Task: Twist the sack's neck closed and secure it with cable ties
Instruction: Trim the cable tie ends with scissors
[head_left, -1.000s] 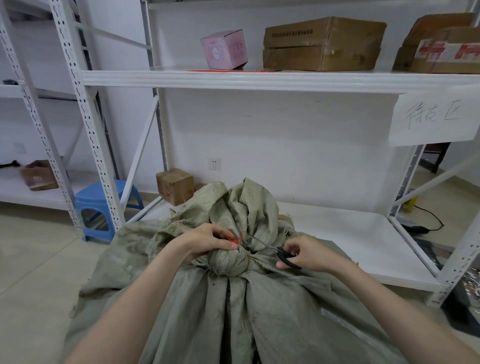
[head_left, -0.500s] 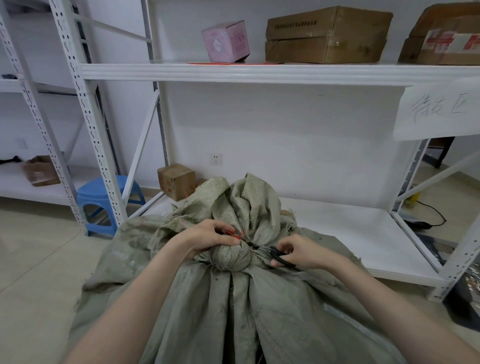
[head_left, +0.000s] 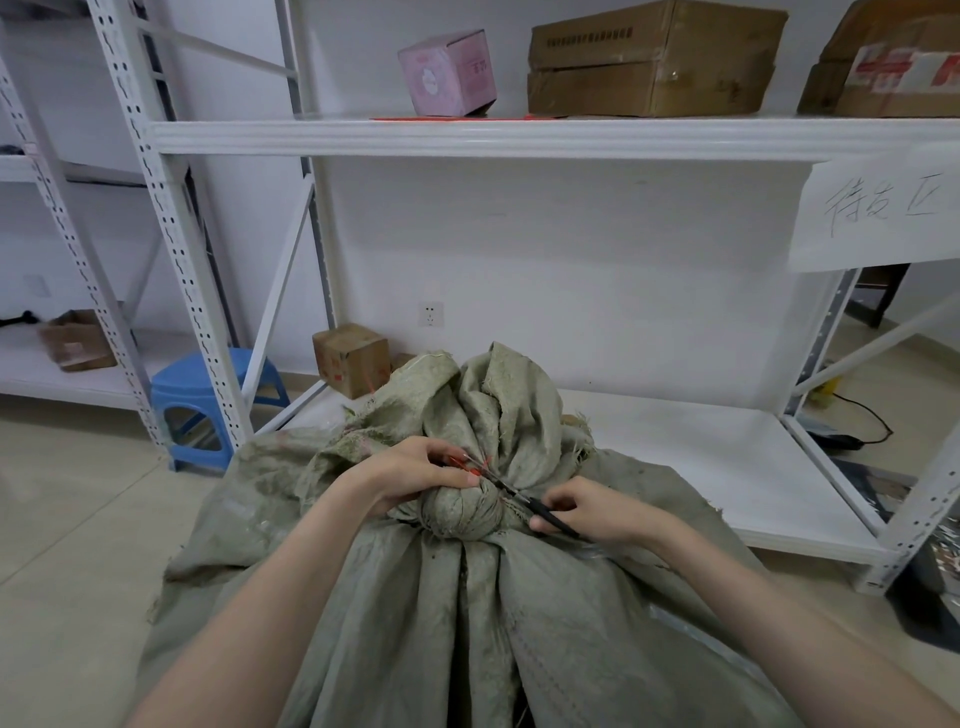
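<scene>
A big grey-green woven sack (head_left: 467, 613) fills the lower middle, its neck (head_left: 460, 512) twisted into a tight knob with loose fabric bunched above. A thin red cable tie (head_left: 475, 465) sticks out at the neck's top. My left hand (head_left: 415, 470) pinches the tie's red end against the neck. My right hand (head_left: 587, 512) grips black-handled scissors (head_left: 535, 506), whose blades point left and up at the tie. Whether the blades touch the tie is too small to tell.
White metal shelving (head_left: 519, 137) stands right behind the sack, with a pink box (head_left: 449, 73) and cardboard boxes (head_left: 649, 60) on top. A blue stool (head_left: 208, 400) and small carton (head_left: 353, 358) sit at back left. A black cable (head_left: 862, 421) lies on the floor at right.
My right hand has pushed the scissors further left, so the blades now reach the red tie at the neck. My left hand stays on the tie. The view tilted slightly down.
</scene>
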